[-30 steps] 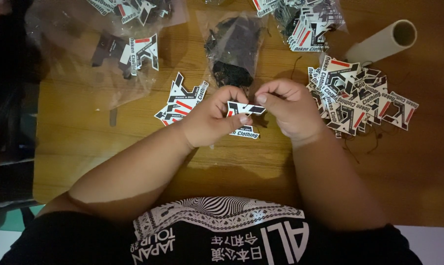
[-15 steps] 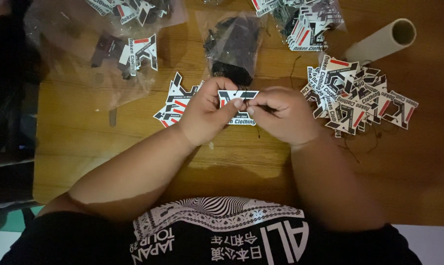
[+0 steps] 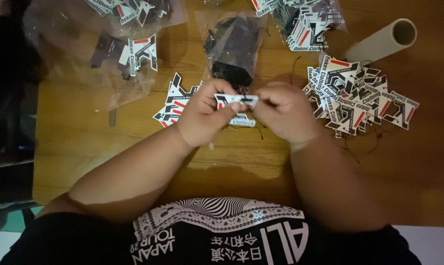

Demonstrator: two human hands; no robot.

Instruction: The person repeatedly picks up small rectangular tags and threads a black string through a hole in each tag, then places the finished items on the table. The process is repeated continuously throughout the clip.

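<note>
I am pinching a small printed tag (image 3: 235, 100) between both hands: left hand (image 3: 202, 118) and right hand (image 3: 285, 113) are closing tight on it above the worktop (image 3: 84, 142) middle, a tag pile (image 3: 359, 95) lying towards the right edge.

**Warm wooden table under dim light**

A wooden table (image 3: 89, 147) with visible grain fills most of the view, lit warmly from above while its far edges fall into shade. To the left lies a dark, shadowed area (image 3: 8, 98). A pale strip of floor (image 3: 428, 243) shows at the lower right corner.
</note>
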